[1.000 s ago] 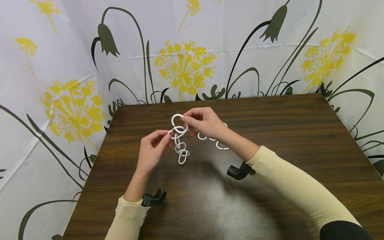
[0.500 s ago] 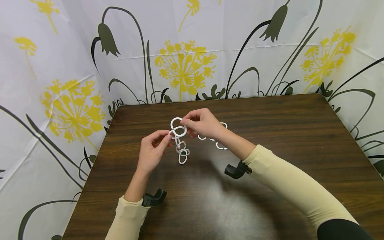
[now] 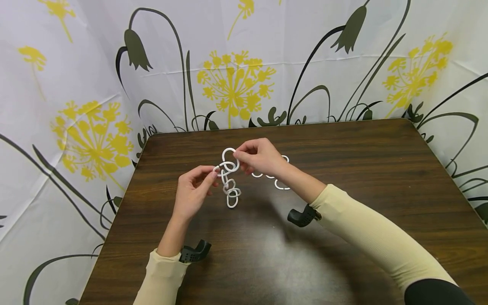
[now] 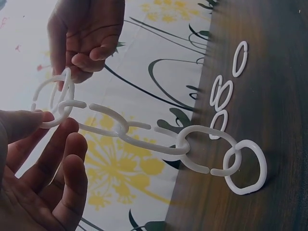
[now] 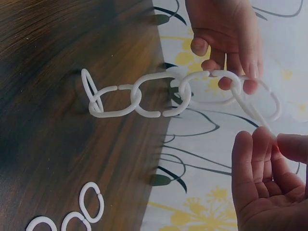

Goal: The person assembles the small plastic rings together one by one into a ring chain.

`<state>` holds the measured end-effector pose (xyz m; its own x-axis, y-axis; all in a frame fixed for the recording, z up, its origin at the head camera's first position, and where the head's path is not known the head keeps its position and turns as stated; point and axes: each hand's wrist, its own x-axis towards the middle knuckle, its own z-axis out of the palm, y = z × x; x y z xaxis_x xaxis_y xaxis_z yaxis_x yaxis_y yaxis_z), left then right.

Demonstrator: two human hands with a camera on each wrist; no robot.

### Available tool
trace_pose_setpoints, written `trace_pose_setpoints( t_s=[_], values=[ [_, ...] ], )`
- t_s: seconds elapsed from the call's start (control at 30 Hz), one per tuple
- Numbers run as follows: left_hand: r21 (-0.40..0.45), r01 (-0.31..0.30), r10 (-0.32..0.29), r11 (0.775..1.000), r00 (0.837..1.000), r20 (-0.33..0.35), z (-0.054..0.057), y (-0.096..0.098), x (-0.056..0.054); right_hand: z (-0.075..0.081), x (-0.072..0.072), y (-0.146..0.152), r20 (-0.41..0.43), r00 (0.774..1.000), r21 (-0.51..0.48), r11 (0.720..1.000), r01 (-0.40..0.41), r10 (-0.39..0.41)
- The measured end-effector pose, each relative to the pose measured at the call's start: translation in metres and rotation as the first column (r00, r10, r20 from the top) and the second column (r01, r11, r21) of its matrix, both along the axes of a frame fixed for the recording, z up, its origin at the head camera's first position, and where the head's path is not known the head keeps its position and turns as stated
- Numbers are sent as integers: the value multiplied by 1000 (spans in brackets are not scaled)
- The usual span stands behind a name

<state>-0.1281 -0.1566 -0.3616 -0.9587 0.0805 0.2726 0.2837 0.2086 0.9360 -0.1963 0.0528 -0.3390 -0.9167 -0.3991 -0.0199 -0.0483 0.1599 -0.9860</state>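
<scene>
A chain of white plastic C-shaped links (image 4: pixel 152 146) hangs between my hands and runs down to the tabletop. Whether its lowest link rests on the wood, I cannot tell. My left hand (image 3: pixel 192 190) pinches a link near the chain's top between thumb and fingertips. Just above and to the right, my right hand (image 3: pixel 261 157) pinches the uppermost link (image 3: pixel 229 149) by its edge. That link appears threaded through the one in my left hand; fingertips partly cover where they meet. Small gaps show in several links.
Several loose white links (image 3: pixel 282 188) lie on the dark wooden table (image 3: pixel 362 178) behind and below my right forearm, partly hidden in the head view. A white curtain (image 3: pixel 164 93) printed with flowers hangs behind the table. A black wrist mount (image 3: pixel 195 252) sits on each sleeve.
My right hand dips slightly left with the uppermost link, then shifts back right, and that link turns a little. The left hand stays almost still while the hanging chain sways slightly.
</scene>
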Motion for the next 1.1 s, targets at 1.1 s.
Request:
trace_pose_setpoints(
  t_s=[1.1],
  values=[
    [137, -6, 15, 991, 998, -64, -17, 4, -20, -3, 7, 0, -89, 994, -79, 994, -73, 66]
  ],
)
